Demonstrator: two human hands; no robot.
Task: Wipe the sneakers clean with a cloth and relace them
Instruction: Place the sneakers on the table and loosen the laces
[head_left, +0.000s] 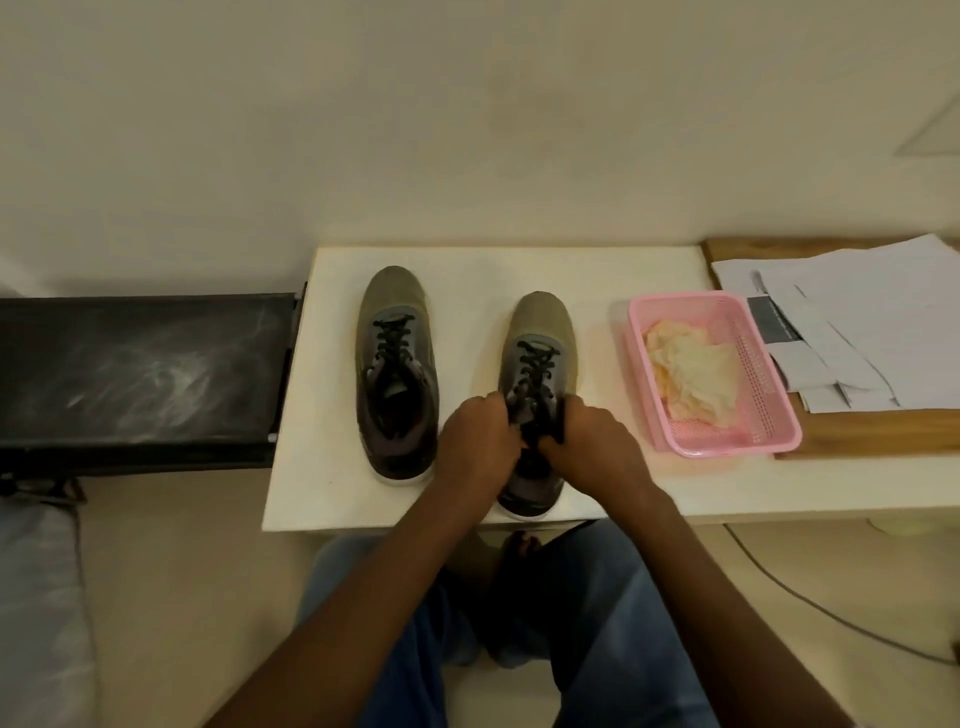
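while both hands pinch laces | right sneaker (540, 358) (toe away) | left hand (480, 441), right hand (589, 449) fingers closed

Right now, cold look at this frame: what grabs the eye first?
Two bare hands, left hand and right hand, meet over the laces of the right-side olive and grey sneaker at the near edge of the white tabletop. Its olive and grey twin with black laces stands untouched just to the left. To the right, a pink perforated plastic basket holds a crumpled pale yellow cloth.
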